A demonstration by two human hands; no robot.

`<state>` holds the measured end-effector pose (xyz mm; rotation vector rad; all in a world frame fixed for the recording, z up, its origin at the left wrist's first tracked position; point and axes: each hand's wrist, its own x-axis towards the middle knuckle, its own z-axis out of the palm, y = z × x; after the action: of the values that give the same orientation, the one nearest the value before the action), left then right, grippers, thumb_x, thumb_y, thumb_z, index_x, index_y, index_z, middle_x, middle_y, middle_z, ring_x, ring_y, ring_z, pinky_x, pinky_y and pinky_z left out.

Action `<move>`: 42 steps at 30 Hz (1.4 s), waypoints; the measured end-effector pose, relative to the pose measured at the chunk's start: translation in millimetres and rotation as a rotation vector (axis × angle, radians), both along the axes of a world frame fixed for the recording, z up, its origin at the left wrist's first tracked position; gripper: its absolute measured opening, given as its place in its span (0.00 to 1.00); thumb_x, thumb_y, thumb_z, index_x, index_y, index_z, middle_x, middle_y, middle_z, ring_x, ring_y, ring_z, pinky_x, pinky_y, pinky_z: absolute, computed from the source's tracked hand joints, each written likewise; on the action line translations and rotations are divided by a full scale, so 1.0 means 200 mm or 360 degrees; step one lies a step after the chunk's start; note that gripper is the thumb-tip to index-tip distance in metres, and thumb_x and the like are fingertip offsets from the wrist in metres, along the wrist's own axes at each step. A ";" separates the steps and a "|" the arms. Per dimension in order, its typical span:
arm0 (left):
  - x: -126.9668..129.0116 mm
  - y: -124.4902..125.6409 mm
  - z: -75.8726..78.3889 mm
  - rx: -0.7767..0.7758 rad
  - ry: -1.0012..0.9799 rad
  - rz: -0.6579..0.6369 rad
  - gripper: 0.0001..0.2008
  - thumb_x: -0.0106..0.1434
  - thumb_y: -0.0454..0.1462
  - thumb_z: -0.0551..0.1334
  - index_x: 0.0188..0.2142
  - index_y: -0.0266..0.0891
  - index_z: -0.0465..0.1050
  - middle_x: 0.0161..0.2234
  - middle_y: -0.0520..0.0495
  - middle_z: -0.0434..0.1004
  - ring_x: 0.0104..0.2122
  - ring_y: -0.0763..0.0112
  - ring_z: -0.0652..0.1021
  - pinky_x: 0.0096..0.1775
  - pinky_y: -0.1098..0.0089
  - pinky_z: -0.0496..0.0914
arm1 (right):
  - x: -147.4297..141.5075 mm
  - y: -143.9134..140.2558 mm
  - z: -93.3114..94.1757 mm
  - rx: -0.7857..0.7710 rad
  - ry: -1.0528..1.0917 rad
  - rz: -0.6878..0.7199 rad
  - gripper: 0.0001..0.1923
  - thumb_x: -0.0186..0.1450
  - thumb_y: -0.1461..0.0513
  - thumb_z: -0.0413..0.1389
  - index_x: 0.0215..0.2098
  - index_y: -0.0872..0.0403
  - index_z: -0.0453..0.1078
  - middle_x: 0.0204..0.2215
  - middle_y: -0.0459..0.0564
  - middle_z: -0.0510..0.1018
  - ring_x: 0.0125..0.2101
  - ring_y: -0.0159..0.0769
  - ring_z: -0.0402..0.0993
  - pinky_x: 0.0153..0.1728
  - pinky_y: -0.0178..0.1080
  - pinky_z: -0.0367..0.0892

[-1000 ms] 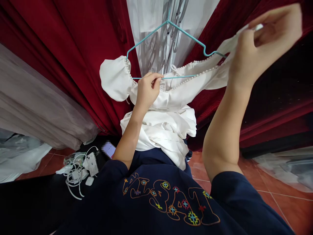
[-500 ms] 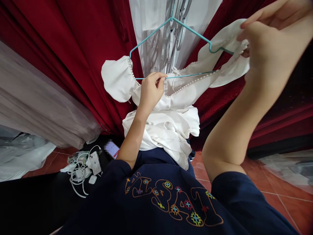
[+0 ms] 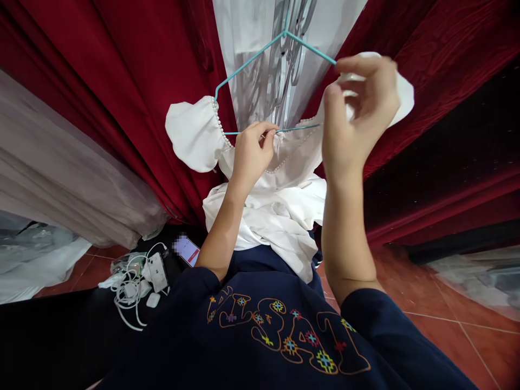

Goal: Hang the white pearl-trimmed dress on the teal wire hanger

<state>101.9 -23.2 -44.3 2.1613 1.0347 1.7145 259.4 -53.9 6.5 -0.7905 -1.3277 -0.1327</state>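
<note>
One left hand (image 3: 252, 154) is pinching a thin, triangular turquoise wire hanger (image 3: 285, 34), probably steadying it, while the right hand (image 3: 351, 138), grip unclear, is curling beside a white, puff-sleeved cloth dress (image 3: 276, 211).

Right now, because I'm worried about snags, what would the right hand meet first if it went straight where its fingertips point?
Probably the blue hanger: its sloping arm runs up to the right hand in view, though depth and contact are unclear.
</note>
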 end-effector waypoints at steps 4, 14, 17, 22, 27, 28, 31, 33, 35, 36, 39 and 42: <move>-0.01 -0.04 0.01 0.0012 -0.0012 -0.0042 0.10 0.71 0.26 0.59 0.40 0.37 0.78 0.37 0.46 0.77 0.33 0.71 0.78 0.40 0.71 0.72 | -0.12 -0.02 -0.21 -0.0291 -0.0218 0.0219 0.08 0.71 0.59 0.57 0.47 0.48 0.75 0.46 0.50 0.75 0.35 0.32 0.72 0.31 0.36 0.70; 0.03 -0.14 -0.11 0.0300 -0.0253 0.0249 0.12 0.75 0.34 0.55 0.54 0.43 0.72 0.58 0.41 0.70 0.52 0.63 0.77 0.48 0.65 0.75 | -0.07 0.04 -0.37 -0.0318 -0.0240 0.0354 0.18 0.72 0.47 0.53 0.52 0.47 0.73 0.44 0.51 0.72 0.34 0.31 0.68 0.27 0.36 0.64; -0.05 -0.12 -0.08 0.0343 -0.0457 0.0576 0.15 0.73 0.34 0.58 0.57 0.44 0.69 0.61 0.39 0.66 0.65 0.54 0.66 0.63 0.53 0.66 | -0.08 0.03 -0.37 -0.0287 -0.0245 0.0353 0.17 0.72 0.48 0.54 0.51 0.48 0.73 0.43 0.50 0.71 0.27 0.27 0.60 0.24 0.35 0.59; -0.26 0.00 0.04 0.0154 -0.0442 0.0548 0.26 0.61 0.29 0.67 0.58 0.47 0.69 0.64 0.43 0.65 0.70 0.49 0.57 0.69 0.49 0.55 | -0.10 0.04 -0.39 -0.0272 -0.0220 0.0343 0.16 0.71 0.48 0.55 0.49 0.48 0.73 0.43 0.49 0.71 0.23 0.25 0.55 0.24 0.36 0.58; -0.55 0.25 0.11 0.0269 -0.0421 0.0504 0.08 0.70 0.31 0.60 0.43 0.42 0.76 0.43 0.50 0.79 0.49 0.62 0.77 0.56 0.61 0.71 | -0.10 0.06 -0.37 -0.0297 -0.0211 0.0194 0.17 0.73 0.47 0.52 0.44 0.49 0.74 0.39 0.48 0.72 0.24 0.27 0.59 0.29 0.37 0.64; -0.63 0.31 0.11 0.0318 -0.0452 0.0520 0.06 0.70 0.31 0.62 0.41 0.43 0.77 0.40 0.52 0.79 0.46 0.65 0.77 0.53 0.63 0.73 | -0.10 0.06 -0.37 -0.0300 -0.0210 0.0163 0.18 0.73 0.46 0.51 0.43 0.49 0.74 0.38 0.48 0.72 0.25 0.27 0.60 0.30 0.38 0.65; -0.84 0.42 0.08 0.0457 -0.0658 0.0687 0.05 0.71 0.34 0.65 0.36 0.42 0.76 0.34 0.59 0.79 0.40 0.72 0.77 0.49 0.63 0.74 | -0.10 0.09 -0.35 -0.0280 -0.0181 0.0131 0.17 0.72 0.47 0.54 0.40 0.50 0.74 0.34 0.47 0.71 0.26 0.28 0.61 0.31 0.37 0.63; -0.92 0.41 0.02 0.0390 -0.0809 0.0790 0.08 0.71 0.40 0.67 0.34 0.42 0.73 0.32 0.61 0.78 0.37 0.75 0.77 0.48 0.62 0.75 | -0.10 0.10 -0.35 -0.0252 -0.0151 0.0152 0.17 0.72 0.48 0.55 0.38 0.51 0.74 0.32 0.46 0.70 0.27 0.28 0.62 0.29 0.36 0.60; -0.92 0.35 -0.08 0.0241 -0.0809 0.0692 0.10 0.69 0.45 0.68 0.38 0.44 0.73 0.35 0.61 0.79 0.39 0.75 0.78 0.49 0.60 0.75 | -0.10 0.11 -0.35 -0.0243 -0.0124 0.0184 0.17 0.72 0.48 0.56 0.38 0.52 0.74 0.32 0.46 0.69 0.27 0.28 0.62 0.28 0.36 0.58; -0.88 0.30 -0.14 0.0203 -0.0775 0.0633 0.12 0.68 0.47 0.69 0.39 0.44 0.73 0.36 0.60 0.79 0.39 0.74 0.79 0.47 0.60 0.76 | -0.11 0.11 -0.35 -0.0245 -0.0109 0.0198 0.17 0.72 0.48 0.56 0.38 0.52 0.74 0.32 0.46 0.69 0.27 0.28 0.62 0.28 0.36 0.58; -0.69 0.16 -0.25 0.0042 -0.0605 0.0385 0.13 0.65 0.48 0.69 0.39 0.42 0.76 0.38 0.51 0.82 0.40 0.67 0.81 0.44 0.62 0.78 | -0.13 0.12 -0.36 -0.0252 -0.0061 0.0209 0.16 0.71 0.48 0.56 0.38 0.51 0.74 0.32 0.47 0.70 0.28 0.28 0.62 0.27 0.36 0.57; -0.44 0.08 -0.26 -0.0232 -0.0394 -0.0148 0.21 0.66 0.51 0.67 0.49 0.40 0.74 0.44 0.43 0.83 0.47 0.62 0.82 0.49 0.64 0.77 | -0.16 0.13 -0.36 -0.0236 -0.0040 0.0194 0.16 0.72 0.48 0.56 0.38 0.51 0.74 0.32 0.46 0.69 0.27 0.27 0.61 0.25 0.36 0.56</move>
<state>13.8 -8.0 -96.0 1.8247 0.9452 1.7506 226.6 -28.4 -65.7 -0.8326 -1.4174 0.0534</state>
